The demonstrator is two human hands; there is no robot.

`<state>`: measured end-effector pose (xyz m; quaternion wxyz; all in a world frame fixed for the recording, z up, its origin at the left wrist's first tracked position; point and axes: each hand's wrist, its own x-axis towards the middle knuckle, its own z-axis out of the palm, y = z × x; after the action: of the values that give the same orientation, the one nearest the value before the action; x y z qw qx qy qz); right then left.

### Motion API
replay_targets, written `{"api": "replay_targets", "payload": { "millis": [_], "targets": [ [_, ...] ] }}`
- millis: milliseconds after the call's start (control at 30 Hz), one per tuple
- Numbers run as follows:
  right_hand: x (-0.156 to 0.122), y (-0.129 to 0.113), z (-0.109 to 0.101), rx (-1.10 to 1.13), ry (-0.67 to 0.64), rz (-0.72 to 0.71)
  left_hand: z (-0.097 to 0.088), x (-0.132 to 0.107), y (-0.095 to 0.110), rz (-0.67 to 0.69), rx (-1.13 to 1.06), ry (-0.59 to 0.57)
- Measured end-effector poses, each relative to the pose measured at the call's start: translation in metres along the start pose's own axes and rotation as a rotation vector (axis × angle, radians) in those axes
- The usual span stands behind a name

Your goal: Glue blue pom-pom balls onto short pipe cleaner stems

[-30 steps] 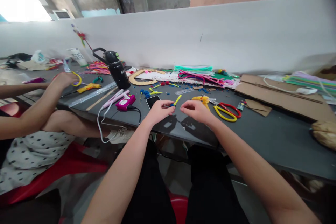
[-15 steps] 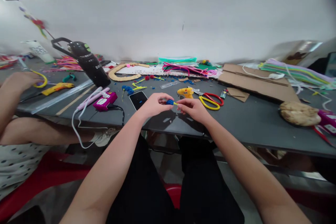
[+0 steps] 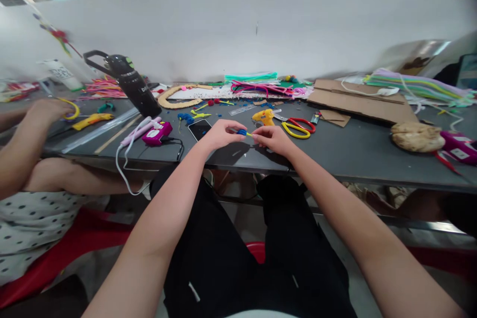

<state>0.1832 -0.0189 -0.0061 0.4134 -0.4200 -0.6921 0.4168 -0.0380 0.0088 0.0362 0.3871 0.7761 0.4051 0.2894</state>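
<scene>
Our left hand [image 3: 222,134] and right hand [image 3: 274,140] pinch a tiny blue-and-yellow fuzzy stem [image 3: 244,133] from either end, just over the desk's [image 3: 354,154] near edge. A slack grip could let it spring loose — over that edge, we judge (black lap [image 3: 238,258] below). It looks soft, wiry, thin; the desk is smooth and grey.

My left hand [image 3: 219,135] and right hand [image 3: 274,140] are bare, as are both forearms up to the lower edge of the view. I wear black trousers [image 3: 231,258], creased over both thighs, with a short white mark [image 3: 194,291] on the left thigh. A pale strip of cloth [image 3: 261,314] shows at the bottom.
</scene>
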Motion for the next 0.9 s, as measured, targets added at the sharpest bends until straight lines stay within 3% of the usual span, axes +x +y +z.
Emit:
{"api": "replay_targets", "payload": {
  "millis": [200, 400, 667, 900],
  "targets": [
    [-0.001, -0.001, 0.002, -0.03, -0.042, 0.01, 0.002, -0.007, 0.002, 0.011, -0.059, 0.035],
    [-0.001, -0.004, 0.005, -0.035, 0.098, -0.018, 0.011, -0.008, -0.004, 0.034, -0.148, 0.048],
    [0.0, 0.001, 0.004, 0.011, 0.143, -0.067, 0.012, -0.007, -0.003, -0.03, -0.145, 0.11],
    [-0.003, -0.002, 0.005, -0.015, 0.178, -0.092, 0.012, -0.008, 0.005, -0.088, -0.285, 0.106]
  ]
}}
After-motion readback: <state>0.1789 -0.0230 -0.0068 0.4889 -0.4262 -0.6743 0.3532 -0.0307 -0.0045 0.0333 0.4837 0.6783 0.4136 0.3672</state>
